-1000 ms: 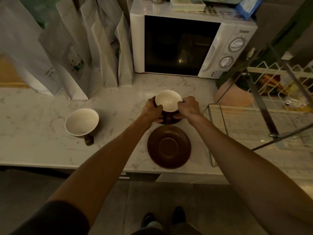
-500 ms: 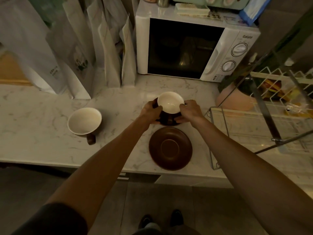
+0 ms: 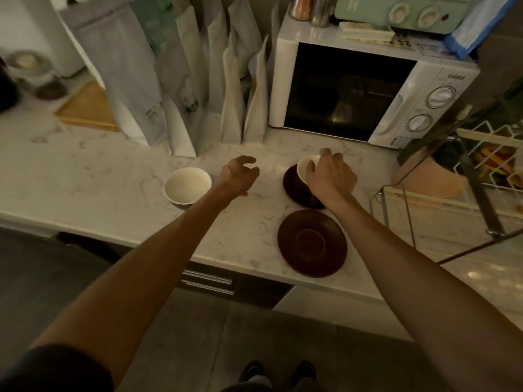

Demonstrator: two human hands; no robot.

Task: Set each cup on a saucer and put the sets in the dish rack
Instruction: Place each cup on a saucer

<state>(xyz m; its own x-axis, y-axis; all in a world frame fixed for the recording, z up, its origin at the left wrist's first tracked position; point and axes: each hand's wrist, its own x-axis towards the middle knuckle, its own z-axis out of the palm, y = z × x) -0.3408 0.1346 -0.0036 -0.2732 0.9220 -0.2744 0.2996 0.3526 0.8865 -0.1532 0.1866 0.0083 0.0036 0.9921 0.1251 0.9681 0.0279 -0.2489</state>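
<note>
Bare counter (image 3: 254, 222) lies between your left hand (image 3: 236, 176) and the loose saucer (image 3: 312, 243); you can pass there. Loose cup (image 3: 187, 185) sits just left of that hand. Paper bags (image 3: 198, 108) and microwave (image 3: 368, 94) wall off the back. Dish rack (image 3: 396, 210) frame bounds the right, just beside your right hand (image 3: 329, 178).

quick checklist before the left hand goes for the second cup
1. Left hand free: ok, fingers relaxed, holding nothing.
2. Second cup upright and reachable: ok, it stands on the marble counter just left of that hand.
3. Empty saucer ready: ok, bare, near the counter edge.
4. First cup seated on its saucer: cannot tell, the right hand covers it.
5. Right hand released: not ok, fingers curl over the cup.
6. Dish rack has room: cannot tell, only partly in view.
</note>
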